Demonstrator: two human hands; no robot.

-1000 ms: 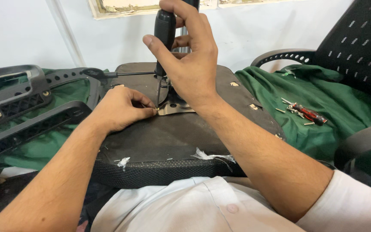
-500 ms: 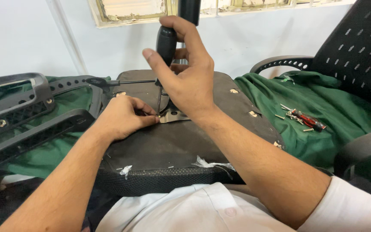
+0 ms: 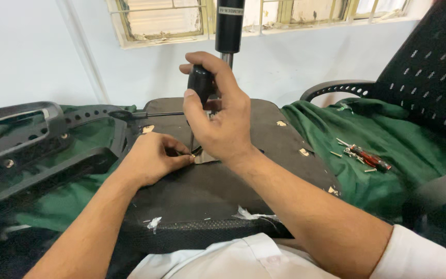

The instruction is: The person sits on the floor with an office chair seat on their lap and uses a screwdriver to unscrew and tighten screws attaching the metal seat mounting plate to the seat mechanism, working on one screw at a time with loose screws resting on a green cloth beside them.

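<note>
While right hand point(image 3: 220, 124) fingers wrap black screwdriver point(image 3: 199, 85), left hand point(image 3: 153, 157) fingers pinch small brass screw point(image 3: 192, 155).

Green cloth point(image 3: 383, 134), red-handled screwdriver point(image 3: 370, 158) with loose screws, black mesh chair point(image 3: 434, 72), barred window point(image 3: 156, 18)

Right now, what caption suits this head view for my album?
Right hand drives a black-handled screwdriver into an upturned chair seat while the left hand steadies the screw.

Pale wall point(image 3: 37, 57), perhaps barred window point(image 3: 161, 18)
</note>
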